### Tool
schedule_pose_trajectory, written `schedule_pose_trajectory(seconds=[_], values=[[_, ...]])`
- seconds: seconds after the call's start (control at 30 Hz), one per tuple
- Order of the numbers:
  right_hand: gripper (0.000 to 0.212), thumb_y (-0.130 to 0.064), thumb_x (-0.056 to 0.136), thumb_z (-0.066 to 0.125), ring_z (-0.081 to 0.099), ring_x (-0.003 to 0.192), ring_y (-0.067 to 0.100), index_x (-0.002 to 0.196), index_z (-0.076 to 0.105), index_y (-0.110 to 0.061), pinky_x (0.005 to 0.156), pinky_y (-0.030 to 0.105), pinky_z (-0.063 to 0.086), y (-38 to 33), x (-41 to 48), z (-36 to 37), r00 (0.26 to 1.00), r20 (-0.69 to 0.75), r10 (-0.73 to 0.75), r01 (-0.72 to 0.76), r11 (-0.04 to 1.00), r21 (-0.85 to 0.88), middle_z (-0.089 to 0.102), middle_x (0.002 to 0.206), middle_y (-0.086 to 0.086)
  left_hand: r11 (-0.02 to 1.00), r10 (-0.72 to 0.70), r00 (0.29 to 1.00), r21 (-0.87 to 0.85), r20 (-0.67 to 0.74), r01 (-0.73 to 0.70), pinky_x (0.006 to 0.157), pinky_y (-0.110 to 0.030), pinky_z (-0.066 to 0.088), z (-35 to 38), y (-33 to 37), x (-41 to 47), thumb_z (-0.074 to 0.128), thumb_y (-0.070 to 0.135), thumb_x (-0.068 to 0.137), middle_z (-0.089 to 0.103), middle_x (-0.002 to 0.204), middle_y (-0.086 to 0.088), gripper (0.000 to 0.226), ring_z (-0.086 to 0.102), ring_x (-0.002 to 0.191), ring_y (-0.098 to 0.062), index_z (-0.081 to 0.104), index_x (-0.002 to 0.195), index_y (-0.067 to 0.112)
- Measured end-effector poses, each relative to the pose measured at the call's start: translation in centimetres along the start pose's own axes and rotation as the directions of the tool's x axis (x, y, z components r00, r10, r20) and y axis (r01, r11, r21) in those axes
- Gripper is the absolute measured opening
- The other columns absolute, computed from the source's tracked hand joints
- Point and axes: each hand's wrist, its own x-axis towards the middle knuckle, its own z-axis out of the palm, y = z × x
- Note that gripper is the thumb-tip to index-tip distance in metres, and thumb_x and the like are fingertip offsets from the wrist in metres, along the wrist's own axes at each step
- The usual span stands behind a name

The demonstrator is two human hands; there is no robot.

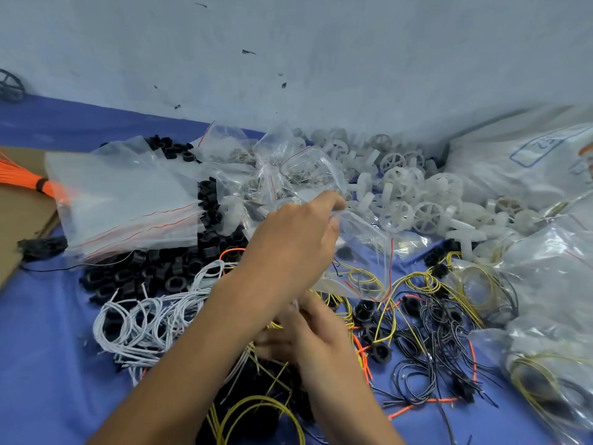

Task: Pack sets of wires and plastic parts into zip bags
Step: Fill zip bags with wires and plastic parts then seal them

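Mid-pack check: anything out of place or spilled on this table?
A lone black spoked wheel stands at the far left against the wall, apart from the white wheels heaped on the right. Nothing else stands out.

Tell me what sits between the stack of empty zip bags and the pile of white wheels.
Head view: a strip of black rings, then crumpled small filled bags.

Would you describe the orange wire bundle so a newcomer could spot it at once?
Start at the brown cardboard at the far left. The orange wire bundle lies on it, one end under the stack of zip bags. Unlike the loose orange wires, it is straight and cinched by a black tie.
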Motion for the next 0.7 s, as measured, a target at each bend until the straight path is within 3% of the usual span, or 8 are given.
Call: schedule_pose_trajectory(seconds=[0.17, 0.2, 0.27, 0.33, 0.43, 0.53, 0.63, 0.7], values=[[0.034, -0.039, 0.070, 0.078, 0.055, 0.047, 0.026, 0.095, 0.078, -0.017, 0.042, 0.029, 0.045, -3.0, -4.1, -4.8, 0.981, -0.178, -0.082, 0.062, 0.991, -0.116, 0.063, 0.061, 0.018, 1.000, -0.018, 1.000, 0.014, 0.019, 0.018, 0.063, -0.034, 0.040, 0.1, -0.1, 0.0, 0.046, 0.033, 0.101, 0.042, 0.055, 0.010, 0.031, 0.039, 0.054, -0.007, 0.055, 0.131, 0.030], [0.041, -0.043, 0.066, 0.083, 0.051, 0.043, 0.025, 0.096, 0.078, -0.016, 0.039, 0.027, 0.042, -3.8, -4.4, -5.7, 0.973, -0.212, -0.092, 0.065, 0.989, -0.131, 0.059, 0.056, 0.017, 1.000, -0.021, 0.999, 0.018, 0.029, 0.021, 0.065, -0.035, 0.044, 0.0, 0.0, -0.1, 0.046, 0.034, 0.101, 0.046, 0.058, 0.008, 0.030, 0.042, 0.056, -0.009, 0.057, 0.128, 0.029], [0.036, -0.037, 0.066, 0.079, 0.047, 0.040, 0.022, 0.095, 0.077, -0.015, 0.037, 0.026, 0.039, -5.3, -3.9, -6.6, 0.966, -0.238, -0.098, 0.075, 0.992, -0.103, 0.055, 0.053, 0.015, 0.999, -0.010, 0.998, 0.047, 0.070, 0.007, 0.069, -0.036, 0.050, 0.1, 0.4, -0.2, 0.044, 0.033, 0.101, 0.062, 0.071, 0.003, 0.026, 0.055, 0.067, -0.017, 0.062, 0.119, 0.027], [0.027, -0.029, 0.070, 0.071, 0.052, 0.045, 0.021, 0.091, 0.076, -0.014, 0.038, 0.026, 0.042, -6.1, -2.5, -7.0, 0.972, -0.227, -0.056, 0.050, 0.998, -0.032, 0.059, 0.060, 0.015, 0.995, 0.026, 0.989, 0.093, 0.149, -0.040, 0.074, -0.038, 0.051, 0.5, 1.0, -0.6, 0.042, 0.033, 0.101, 0.069, 0.085, -0.001, 0.026, 0.062, 0.080, -0.023, 0.063, 0.115, 0.024], [0.014, -0.014, 0.086, 0.061, 0.064, 0.056, 0.020, 0.094, 0.067, -0.005, 0.048, 0.026, 0.054, -6.1, 0.7, -6.6, 0.974, -0.206, 0.093, -0.045, 0.973, 0.226, 0.068, 0.075, 0.017, 0.980, 0.085, 0.969, 0.155, 0.232, -0.123, 0.077, -0.042, 0.052, 1.4, 1.8, -1.2, 0.040, 0.032, 0.101, 0.070, 0.097, -0.005, 0.026, 0.064, 0.091, -0.028, 0.057, 0.120, 0.027], [0.022, -0.008, 0.100, 0.046, 0.070, 0.071, 0.016, 0.108, 0.065, 0.001, 0.064, 0.026, 0.061, -6.0, 3.9, -5.9, 0.961, -0.160, 0.228, -0.151, 0.909, 0.388, 0.072, 0.089, 0.013, 0.962, 0.104, 0.971, 0.227, 0.214, -0.152, 0.078, -0.041, 0.052, 1.7, 2.0, -1.2, 0.040, 0.029, 0.099, 0.070, 0.097, -0.007, 0.027, 0.065, 0.092, -0.032, 0.053, 0.122, 0.027], [0.027, -0.003, 0.102, 0.040, 0.064, 0.085, 0.018, 0.118, 0.059, 0.008, 0.077, 0.027, 0.057, -5.9, 6.2, -5.5, 0.944, -0.165, 0.286, -0.184, 0.872, 0.454, 0.066, 0.103, 0.018, 0.960, 0.106, 0.973, 0.234, 0.203, -0.153, 0.081, -0.043, 0.052, 1.4, 1.8, -1.1, 0.041, 0.027, 0.098, 0.070, 0.099, -0.008, 0.030, 0.065, 0.094, -0.033, 0.052, 0.127, 0.028], [0.025, 0.000, 0.101, 0.038, 0.058, 0.084, 0.018, 0.111, 0.060, 0.006, 0.073, 0.024, 0.053, -5.8, 7.6, -5.2, 0.932, -0.166, 0.322, -0.220, 0.868, 0.445, 0.060, 0.098, 0.017, 0.971, 0.104, 0.971, 0.190, 0.217, -0.147, 0.078, -0.042, 0.052, 1.3, 1.7, -1.2, 0.042, 0.027, 0.098, 0.070, 0.097, -0.006, 0.028, 0.064, 0.092, -0.031, 0.053, 0.125, 0.030]])
